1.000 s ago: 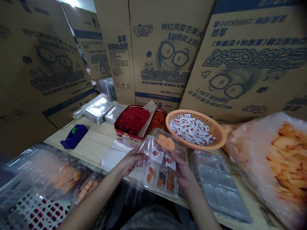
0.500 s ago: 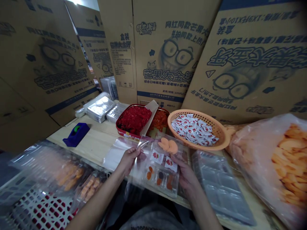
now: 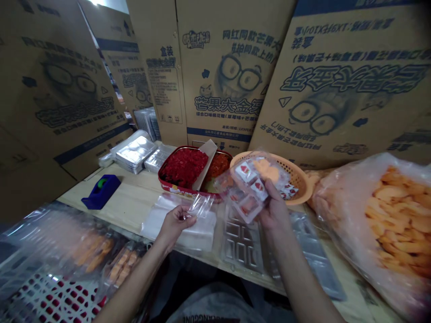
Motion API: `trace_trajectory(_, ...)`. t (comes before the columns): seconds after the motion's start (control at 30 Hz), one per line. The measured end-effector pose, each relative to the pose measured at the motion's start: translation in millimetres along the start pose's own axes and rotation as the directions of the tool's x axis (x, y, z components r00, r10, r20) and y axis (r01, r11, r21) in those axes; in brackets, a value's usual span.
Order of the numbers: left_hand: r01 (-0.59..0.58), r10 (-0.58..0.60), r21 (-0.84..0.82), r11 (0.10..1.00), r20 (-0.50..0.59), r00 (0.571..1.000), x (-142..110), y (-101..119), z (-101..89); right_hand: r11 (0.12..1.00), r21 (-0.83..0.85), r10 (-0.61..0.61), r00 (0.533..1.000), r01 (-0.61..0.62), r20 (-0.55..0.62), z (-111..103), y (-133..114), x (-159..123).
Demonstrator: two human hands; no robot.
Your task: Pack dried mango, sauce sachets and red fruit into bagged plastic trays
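Observation:
My right hand (image 3: pixel 274 208) grips a clear compartment tray (image 3: pixel 247 208), lifted and tilted over the table's middle. Orange jaw-shaped sweets and small white sachets with red print show in its compartments; motion blurs parts of it. My left hand (image 3: pixel 177 222) is closed in a pinch on a clear plastic bag (image 3: pixel 202 205), whose edge stretches toward the tray. Whether the tray sits inside that bag I cannot tell. Beneath my left hand lies a pile of flat clear bags (image 3: pixel 198 231). Under the raised tray is another clear tray (image 3: pixel 240 242) on the table.
Behind stand a red tin (image 3: pixel 182 168) of red and orange pieces and an orange basket (image 3: pixel 299 177) of sachets. Stacked trays (image 3: pixel 316 251) and a big bag of orange sweets (image 3: pixel 397 215) occupy the right. Leftward are a blue tape dispenser (image 3: pixel 101 190) and a white crate (image 3: pixel 54 296).
My right hand has raised the filled tray up and away, tilting it, and uncovered the clear tray below. My left hand has moved slightly left, still pinching clear plastic. The view has shifted a little.

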State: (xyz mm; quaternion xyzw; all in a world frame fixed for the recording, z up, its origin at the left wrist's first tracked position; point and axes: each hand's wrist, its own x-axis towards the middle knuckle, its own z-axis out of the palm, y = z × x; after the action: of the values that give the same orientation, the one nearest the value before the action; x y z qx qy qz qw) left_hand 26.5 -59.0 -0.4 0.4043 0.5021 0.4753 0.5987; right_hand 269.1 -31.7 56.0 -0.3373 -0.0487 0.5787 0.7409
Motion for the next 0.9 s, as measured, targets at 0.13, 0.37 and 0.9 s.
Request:
trace_trajectory(0.13, 0.061, -0.062, 0.009, 0.998, 0.047, 0.997, -5.4, 2.8, 8.2, 0.997, 0.012, -0.073, 0.991, 0.072, 0.111, 39.6, 5.9, 6.9)
trace_trajectory(0.37, 0.105, -0.112, 0.065, 0.992, 0.117, 0.987, -12.4, 2.3, 10.5, 0.994, -0.084, -0.044, 0.966, 0.067, 0.254, 46.7, 32.9, 23.1)
trace_trajectory(0.9, 0.181, -0.178, -0.064, 0.981, 0.053, 0.983, -13.8, 5.0, 12.0, 0.994, -0.111, 0.014, 0.951, 0.021, 0.308, 18.1, 27.8, 8.9)
